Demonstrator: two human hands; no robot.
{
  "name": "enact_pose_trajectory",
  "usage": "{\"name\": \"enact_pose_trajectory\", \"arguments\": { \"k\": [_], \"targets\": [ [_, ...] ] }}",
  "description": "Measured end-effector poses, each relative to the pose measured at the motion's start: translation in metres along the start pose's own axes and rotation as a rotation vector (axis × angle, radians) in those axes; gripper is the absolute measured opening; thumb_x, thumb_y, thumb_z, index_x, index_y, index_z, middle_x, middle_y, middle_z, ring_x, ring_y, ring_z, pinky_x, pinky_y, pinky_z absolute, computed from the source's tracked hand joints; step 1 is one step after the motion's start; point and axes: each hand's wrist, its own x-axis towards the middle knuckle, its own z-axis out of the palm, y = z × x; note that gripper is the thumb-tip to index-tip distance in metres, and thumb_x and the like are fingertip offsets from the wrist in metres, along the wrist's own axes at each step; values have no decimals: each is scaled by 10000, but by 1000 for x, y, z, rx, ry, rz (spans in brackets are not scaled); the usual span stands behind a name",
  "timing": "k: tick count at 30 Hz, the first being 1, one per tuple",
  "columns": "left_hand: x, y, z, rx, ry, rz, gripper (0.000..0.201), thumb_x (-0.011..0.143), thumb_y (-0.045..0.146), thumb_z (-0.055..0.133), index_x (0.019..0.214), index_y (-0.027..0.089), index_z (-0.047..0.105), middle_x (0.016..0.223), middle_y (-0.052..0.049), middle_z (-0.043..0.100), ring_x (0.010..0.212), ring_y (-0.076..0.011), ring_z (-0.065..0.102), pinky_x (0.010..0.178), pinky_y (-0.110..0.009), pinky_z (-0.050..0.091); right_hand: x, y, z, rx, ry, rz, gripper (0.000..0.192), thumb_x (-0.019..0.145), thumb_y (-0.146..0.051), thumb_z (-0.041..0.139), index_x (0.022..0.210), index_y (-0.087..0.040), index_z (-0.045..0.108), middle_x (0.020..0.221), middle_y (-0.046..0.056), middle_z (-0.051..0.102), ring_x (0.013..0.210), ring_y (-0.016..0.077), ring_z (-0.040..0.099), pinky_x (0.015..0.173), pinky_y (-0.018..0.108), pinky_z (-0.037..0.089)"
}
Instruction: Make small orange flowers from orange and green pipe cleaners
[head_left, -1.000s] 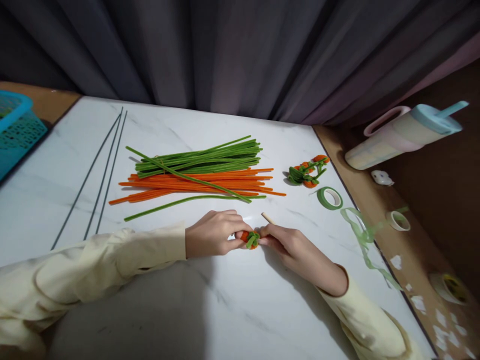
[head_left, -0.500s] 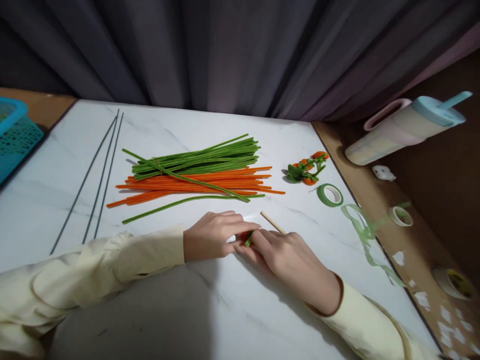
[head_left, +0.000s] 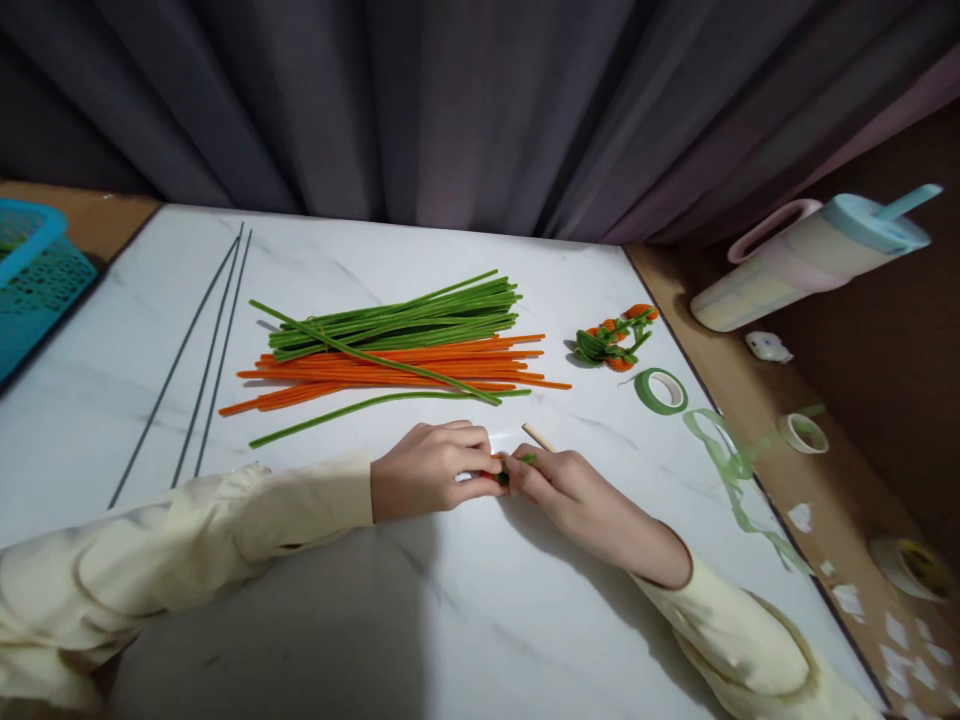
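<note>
On the white marble table (head_left: 465, 620), my left hand (head_left: 427, 467) and my right hand (head_left: 574, 490) meet fingertip to fingertip. Both pinch a small orange and green pipe-cleaner piece (head_left: 507, 468), mostly hidden by the fingers. A thin wooden stick (head_left: 537, 437) pokes out just behind my right hand. Beyond the hands lies a pile of orange pipe cleaners (head_left: 390, 368) with green pipe cleaners (head_left: 397, 322) on top. One loose green pipe cleaner (head_left: 360, 405) lies in front of the pile.
Three dark wires (head_left: 202, 350) lie at the left. Finished orange and green pieces (head_left: 611, 340), a green tape roll (head_left: 660, 390) and loose green tape (head_left: 731, 475) sit at the right. A lidded tumbler (head_left: 802, 262), tape rolls (head_left: 802, 432) and a blue basket (head_left: 34, 270) are off the table edges.
My right hand slid over the small piece and then drew back a little, turning it between the fingers. Less of the orange piece shows now. My left hand stayed in place.
</note>
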Motion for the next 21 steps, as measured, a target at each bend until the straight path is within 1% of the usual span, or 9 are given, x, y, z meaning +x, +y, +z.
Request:
{"name": "enact_pose_trajectory", "arguments": {
  "k": [3,5,7,9,12,14,16,19,21],
  "targets": [
    [0,0,1,-13,8,-10,168,876,315,564,835,196,676,791,-5,601,786,-126,533,695,-204,387,1,7,-5,171,-36,24,327,946,-261,348,636,-184,422,550,-56,399,491,90,373,564,252,405],
    [-1,0,2,-24,21,-18,163,873,323,569,885,197,672,777,-2,602,764,-123,532,685,-203,389,-2,11,-8,225,-48,47,310,931,-331,404,663,-181,445,545,-64,375,494,85,344,569,251,401],
    [-1,1,2,-39,35,-24,165,870,323,574,952,204,654,772,5,604,749,-118,533,681,-202,388,-6,14,-10,290,-73,106,274,911,-368,440,721,-175,485,546,-63,392,483,80,344,518,232,374],
    [-2,1,3,-50,43,-50,169,860,319,588,979,207,627,766,16,597,737,-112,535,673,-202,381,-10,13,-9,391,-116,194,240,902,-363,443,771,-169,495,530,-64,415,433,68,351,443,210,333],
    [-3,3,2,-65,38,-148,179,832,327,616,953,200,578,732,42,565,688,-102,524,629,-203,365,-12,7,-2,550,-131,328,183,888,-332,439,808,-170,468,500,-64,452,365,69,387,368,190,309],
    [-3,4,2,-78,24,-217,184,819,322,623,936,200,549,725,53,551,664,-98,515,610,-202,360,-12,3,5,570,-69,363,168,880,-328,448,807,-177,461,483,-61,466,352,82,416,347,189,304],
    [-2,5,2,-87,10,-250,178,816,308,620,931,203,535,728,57,548,665,-99,513,615,-204,362,-12,0,13,519,42,329,150,873,-311,460,795,-184,468,473,-64,465,343,84,410,355,197,302],
    [-2,6,3,-87,25,-242,161,819,302,606,925,204,534,741,51,548,692,-104,518,639,-210,370,-12,-1,21,425,195,240,105,870,-259,449,800,-188,479,500,-59,482,353,87,402,398,217,321],
    [-3,6,4,-93,39,-225,130,828,288,584,921,210,537,752,48,549,709,-105,521,656,-212,375,-12,0,24,396,243,202,97,870,-237,436,800,-188,481,525,-50,498,374,97,417,425,229,335]
  ]
}}
